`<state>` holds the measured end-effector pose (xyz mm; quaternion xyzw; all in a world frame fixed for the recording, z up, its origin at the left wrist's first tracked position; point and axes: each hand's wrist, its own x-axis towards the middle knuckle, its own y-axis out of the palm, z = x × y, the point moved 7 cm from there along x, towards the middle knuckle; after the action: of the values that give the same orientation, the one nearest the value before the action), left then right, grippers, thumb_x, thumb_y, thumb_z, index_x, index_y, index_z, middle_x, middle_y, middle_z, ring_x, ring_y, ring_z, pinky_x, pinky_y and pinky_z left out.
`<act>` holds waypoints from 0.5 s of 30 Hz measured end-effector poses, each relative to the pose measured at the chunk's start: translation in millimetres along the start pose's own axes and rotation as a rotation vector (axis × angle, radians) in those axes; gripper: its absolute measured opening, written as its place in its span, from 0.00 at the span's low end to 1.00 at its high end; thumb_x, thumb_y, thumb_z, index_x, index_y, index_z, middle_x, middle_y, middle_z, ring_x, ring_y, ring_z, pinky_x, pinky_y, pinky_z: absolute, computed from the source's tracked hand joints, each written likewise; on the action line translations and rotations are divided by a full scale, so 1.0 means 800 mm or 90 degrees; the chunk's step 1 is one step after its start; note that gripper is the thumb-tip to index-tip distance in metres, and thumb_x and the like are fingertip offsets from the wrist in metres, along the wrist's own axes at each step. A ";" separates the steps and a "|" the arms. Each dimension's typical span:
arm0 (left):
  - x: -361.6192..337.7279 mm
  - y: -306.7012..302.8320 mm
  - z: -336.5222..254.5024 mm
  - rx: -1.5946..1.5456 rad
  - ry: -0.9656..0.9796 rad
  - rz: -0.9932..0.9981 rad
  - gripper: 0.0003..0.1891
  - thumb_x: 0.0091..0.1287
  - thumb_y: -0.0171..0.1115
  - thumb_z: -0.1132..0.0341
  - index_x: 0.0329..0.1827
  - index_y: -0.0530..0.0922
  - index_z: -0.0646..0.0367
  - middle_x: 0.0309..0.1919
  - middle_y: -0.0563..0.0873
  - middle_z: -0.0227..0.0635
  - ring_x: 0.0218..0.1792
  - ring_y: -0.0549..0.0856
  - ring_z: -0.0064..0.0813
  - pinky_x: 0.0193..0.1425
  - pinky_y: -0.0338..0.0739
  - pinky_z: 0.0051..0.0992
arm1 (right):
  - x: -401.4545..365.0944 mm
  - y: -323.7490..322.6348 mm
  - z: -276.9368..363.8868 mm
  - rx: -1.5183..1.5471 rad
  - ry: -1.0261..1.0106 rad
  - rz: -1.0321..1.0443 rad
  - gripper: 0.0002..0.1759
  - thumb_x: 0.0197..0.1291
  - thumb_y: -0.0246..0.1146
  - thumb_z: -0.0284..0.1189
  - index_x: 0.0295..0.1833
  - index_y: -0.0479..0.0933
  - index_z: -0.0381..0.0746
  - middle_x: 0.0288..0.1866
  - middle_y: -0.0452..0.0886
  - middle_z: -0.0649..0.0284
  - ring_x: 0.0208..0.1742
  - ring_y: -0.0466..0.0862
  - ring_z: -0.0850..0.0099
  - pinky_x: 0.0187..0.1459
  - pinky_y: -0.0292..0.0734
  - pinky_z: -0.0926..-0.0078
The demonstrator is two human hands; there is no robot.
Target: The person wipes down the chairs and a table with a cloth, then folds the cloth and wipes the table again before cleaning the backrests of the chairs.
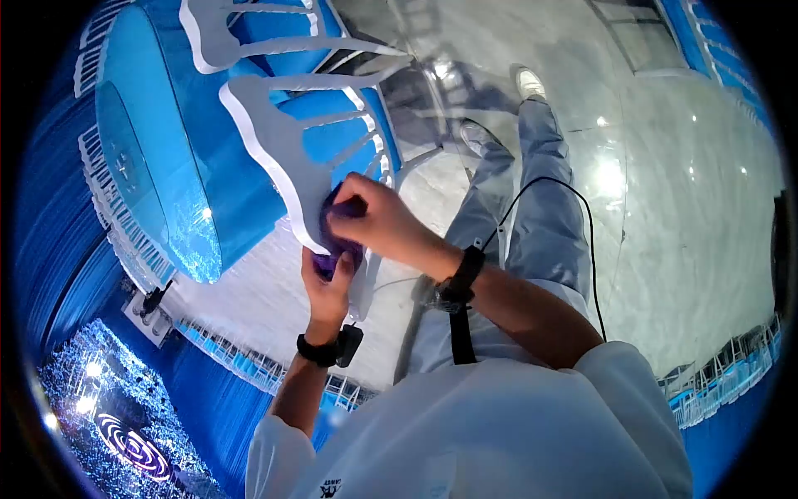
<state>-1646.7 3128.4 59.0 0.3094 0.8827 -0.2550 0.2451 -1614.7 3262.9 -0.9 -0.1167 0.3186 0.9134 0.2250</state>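
White, shiny floor [690, 224] spreads out under the fingers, and its edges get lost in the black ring around the view. Left of the fingers is a big blue counter [141, 62], cut off at the top. It has a see-through round plate [125, 162] on it, hard to make out. Right at the fingers is a white chair [270, 125]. Farther past them, another chair [208, 37] is cut off too. The right hand [386, 224] has its fingers curled tight on a purple cloth [353, 208]. The left hand [327, 291], just below, pinches the same cloth around the chair's end; some of its fingers are hidden. The cloth touches the chair, mostly covered by both hands.
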 end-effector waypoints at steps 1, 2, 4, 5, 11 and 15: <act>-0.001 0.001 -0.001 0.006 -0.012 -0.019 0.26 0.69 0.62 0.65 0.66 0.65 0.65 0.52 0.80 0.36 0.50 0.79 0.23 0.55 0.74 0.24 | 0.005 -0.005 -0.018 0.000 0.035 -0.012 0.12 0.55 0.68 0.27 0.40 0.73 0.34 0.33 0.80 0.62 0.37 0.80 0.78 0.39 0.76 0.77; -0.002 0.002 -0.004 0.013 -0.023 -0.035 0.25 0.68 0.62 0.66 0.66 0.66 0.65 0.51 0.80 0.35 0.49 0.79 0.23 0.54 0.74 0.24 | 0.006 -0.010 -0.033 0.000 0.068 -0.028 0.12 0.55 0.68 0.27 0.40 0.72 0.33 0.33 0.80 0.61 0.36 0.80 0.78 0.39 0.76 0.77; -0.001 0.000 -0.005 0.039 -0.029 -0.043 0.24 0.68 0.62 0.67 0.64 0.67 0.65 0.49 0.81 0.34 0.46 0.80 0.22 0.52 0.75 0.23 | 0.009 -0.015 -0.041 -0.017 0.071 -0.035 0.12 0.55 0.67 0.26 0.39 0.72 0.34 0.33 0.80 0.60 0.36 0.80 0.78 0.38 0.76 0.77; 0.000 0.000 -0.003 0.024 -0.025 -0.045 0.23 0.68 0.62 0.67 0.63 0.68 0.64 0.49 0.81 0.34 0.46 0.80 0.22 0.51 0.75 0.23 | 0.008 -0.015 -0.039 -0.048 0.066 -0.049 0.12 0.55 0.67 0.26 0.39 0.72 0.34 0.33 0.80 0.60 0.36 0.80 0.77 0.37 0.76 0.77; 0.001 -0.001 0.003 -0.008 0.014 -0.016 0.28 0.69 0.62 0.64 0.67 0.64 0.67 0.56 0.78 0.38 0.55 0.78 0.26 0.61 0.72 0.27 | -0.002 0.003 0.020 -0.015 -0.042 0.005 0.11 0.57 0.67 0.27 0.39 0.72 0.34 0.33 0.81 0.61 0.36 0.82 0.75 0.38 0.77 0.75; 0.000 -0.007 0.009 0.031 -0.042 -0.055 0.25 0.67 0.64 0.68 0.65 0.67 0.65 0.50 0.81 0.37 0.48 0.80 0.23 0.53 0.75 0.23 | 0.010 -0.020 -0.038 -0.065 -0.006 -0.060 0.13 0.51 0.68 0.25 0.37 0.71 0.34 0.33 0.79 0.53 0.36 0.82 0.58 0.37 0.75 0.65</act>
<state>-1648.0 3120.3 55.3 0.2686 0.8800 -0.2970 0.2553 -1611.5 3257.5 -35.9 -0.1386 0.2644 0.9174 0.2631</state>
